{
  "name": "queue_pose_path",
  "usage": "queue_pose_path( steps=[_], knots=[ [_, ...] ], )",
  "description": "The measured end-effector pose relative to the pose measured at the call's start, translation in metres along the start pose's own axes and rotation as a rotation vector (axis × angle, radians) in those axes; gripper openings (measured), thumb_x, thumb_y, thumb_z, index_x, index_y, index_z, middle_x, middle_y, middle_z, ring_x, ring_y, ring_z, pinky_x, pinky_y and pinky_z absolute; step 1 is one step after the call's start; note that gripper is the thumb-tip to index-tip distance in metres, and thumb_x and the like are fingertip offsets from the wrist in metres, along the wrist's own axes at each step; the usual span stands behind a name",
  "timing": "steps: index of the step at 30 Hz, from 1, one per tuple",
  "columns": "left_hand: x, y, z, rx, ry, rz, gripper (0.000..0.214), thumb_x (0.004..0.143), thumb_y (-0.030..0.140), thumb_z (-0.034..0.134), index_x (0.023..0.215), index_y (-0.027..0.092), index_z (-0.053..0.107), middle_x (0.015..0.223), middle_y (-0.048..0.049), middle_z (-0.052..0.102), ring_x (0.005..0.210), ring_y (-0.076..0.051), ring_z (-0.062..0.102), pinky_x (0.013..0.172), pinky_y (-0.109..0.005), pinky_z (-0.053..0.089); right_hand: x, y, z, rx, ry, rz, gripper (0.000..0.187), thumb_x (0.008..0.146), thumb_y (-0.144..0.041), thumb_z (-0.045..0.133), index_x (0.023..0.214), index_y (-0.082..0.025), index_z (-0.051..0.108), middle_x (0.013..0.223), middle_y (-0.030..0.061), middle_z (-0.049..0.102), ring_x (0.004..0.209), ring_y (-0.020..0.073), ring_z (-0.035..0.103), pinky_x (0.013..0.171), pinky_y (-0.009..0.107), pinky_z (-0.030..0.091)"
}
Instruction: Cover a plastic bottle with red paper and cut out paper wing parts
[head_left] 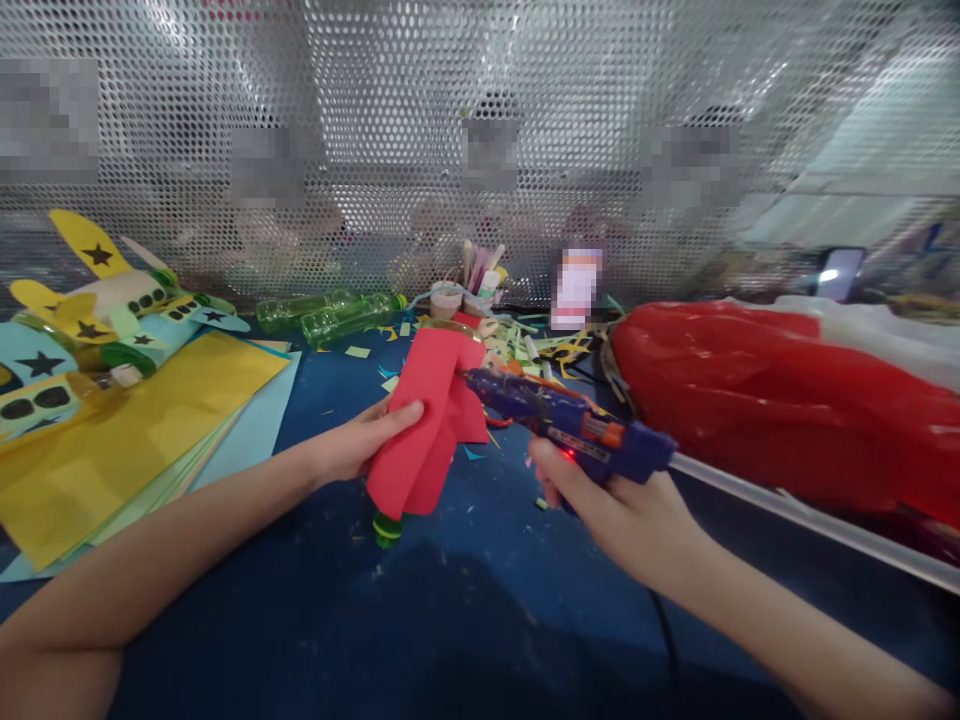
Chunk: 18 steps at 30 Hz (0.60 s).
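In my left hand (371, 435) is a red paper-wrapped bottle (420, 430), tilted, with the thumb pressing on the paper. A green cap (387, 528) shows at its lower end, and part of the red sheet stands away from the wrap. My right hand (600, 500) grips a blue hot glue gun (577, 425) by its handle, a small red light glowing near the thumb. The gun's nozzle (474, 378) points left at the paper's edge; whether it touches cannot be made out. A long clear glue stick (810, 515) extends from the gun's rear to the right.
Toy planes (135, 300) made from bottles and yellow sheets (142, 450) lie at left. Green bottles (352, 315), a cup of sticks (484, 280) and paper scraps (525, 345) are at the back, before a perforated metal panel (420, 80). A red plastic bag (750, 400) bulges at right.
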<state>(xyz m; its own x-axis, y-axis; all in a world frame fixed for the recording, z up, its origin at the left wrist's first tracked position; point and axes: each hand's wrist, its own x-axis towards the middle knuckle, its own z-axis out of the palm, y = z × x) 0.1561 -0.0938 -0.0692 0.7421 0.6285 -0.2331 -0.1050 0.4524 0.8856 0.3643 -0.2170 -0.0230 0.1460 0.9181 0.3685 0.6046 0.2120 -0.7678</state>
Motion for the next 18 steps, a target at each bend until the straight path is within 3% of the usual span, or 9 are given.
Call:
queue_pose_path(
  steps=[3, 6, 14, 18],
  knots=[
    [0.0015, -0.001, -0.0026, -0.001, -0.031, 0.028, 0.065, 0.071, 0.057, 0.072, 0.117, 0.014, 0.054, 0.091, -0.0146, 0.071, 0.081, -0.025, 0.069, 0.074, -0.037, 0.054, -0.0054, -0.0021, 0.0027, -0.136, -0.039, -0.004, 0.039, 0.082, -0.053, 0.057, 0.053, -0.027, 0.056, 0.046, -0.0005, 0.05, 0.048, 0.0181, 0.053, 0.044, 0.029, 0.042],
    [0.0017, 0.0002, -0.0012, -0.004, -0.036, 0.027, 0.071, 0.067, 0.059, 0.075, 0.118, 0.014, 0.053, 0.088, -0.0138, 0.071, 0.078, -0.024, 0.069, 0.072, -0.036, 0.054, -0.008, -0.006, 0.0035, -0.149, -0.03, -0.025, 0.033, 0.081, -0.053, 0.059, 0.059, -0.028, 0.058, 0.048, -0.0003, 0.051, 0.054, 0.0206, 0.058, 0.048, 0.03, 0.045],
    [-0.001, -0.0002, 0.0028, -0.013, -0.064, 0.006, 0.079, 0.066, 0.056, 0.077, 0.128, 0.017, 0.048, 0.108, -0.0169, 0.067, 0.085, -0.026, 0.069, 0.076, -0.038, 0.054, -0.0018, -0.0052, -0.0035, -0.21, 0.06, -0.111, 0.038, 0.086, -0.054, 0.051, 0.059, -0.027, 0.055, 0.046, -0.0001, 0.05, 0.053, 0.02, 0.057, 0.05, 0.031, 0.043],
    [-0.0017, -0.0005, 0.0041, -0.017, -0.084, -0.013, 0.083, 0.063, 0.058, 0.078, 0.128, 0.016, 0.048, 0.108, -0.0181, 0.066, 0.086, -0.027, 0.069, 0.074, -0.038, 0.055, -0.0007, -0.0044, -0.0039, -0.207, 0.054, -0.121, 0.04, 0.087, -0.053, 0.05, 0.058, -0.027, 0.054, 0.046, 0.0002, 0.05, 0.053, 0.0195, 0.057, 0.051, 0.031, 0.043]
  ],
)
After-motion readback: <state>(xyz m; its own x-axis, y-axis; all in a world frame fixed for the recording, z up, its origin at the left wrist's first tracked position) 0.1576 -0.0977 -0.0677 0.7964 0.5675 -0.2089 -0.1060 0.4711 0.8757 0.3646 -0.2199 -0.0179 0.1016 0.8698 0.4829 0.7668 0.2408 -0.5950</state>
